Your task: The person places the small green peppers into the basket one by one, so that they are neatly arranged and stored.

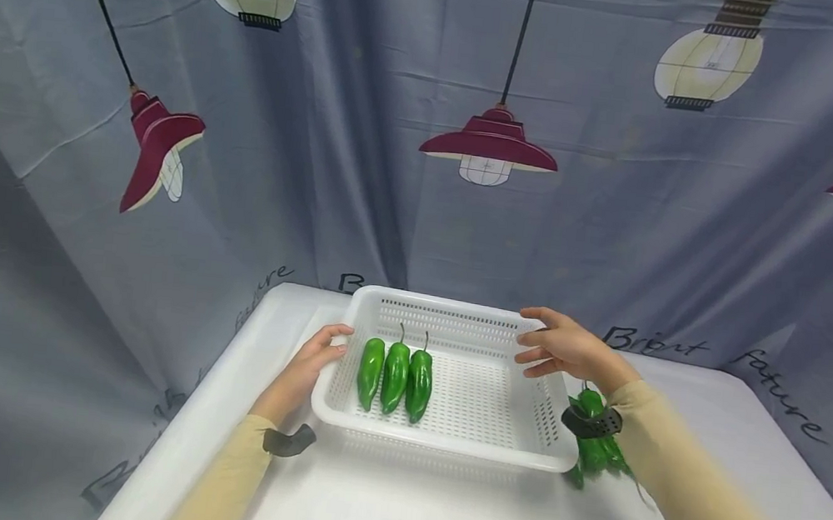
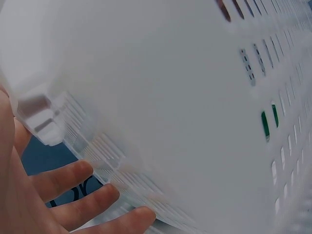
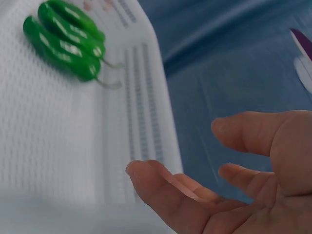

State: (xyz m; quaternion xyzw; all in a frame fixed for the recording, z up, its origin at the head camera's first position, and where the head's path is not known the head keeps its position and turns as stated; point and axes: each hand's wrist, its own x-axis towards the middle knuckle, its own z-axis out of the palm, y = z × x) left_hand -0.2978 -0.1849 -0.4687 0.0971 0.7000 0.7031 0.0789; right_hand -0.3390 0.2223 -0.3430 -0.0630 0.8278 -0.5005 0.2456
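The left grip (image 1: pixel 307 367) is loosely spread, fingertips at the rim of the basket (image 1: pixel 474 399); the right grip (image 1: pixel 562 345) hangs spread and holds nothing. Between them, nearer the left, three peppers (image 1: pixel 395 377) lie inside, side by side, long axes running away from the person, tips nearest, visible stems far. Filling looks part done: loose peppers (image 1: pixel 592 454) remain outside, beside and below the right grip, piled at mixed angles.
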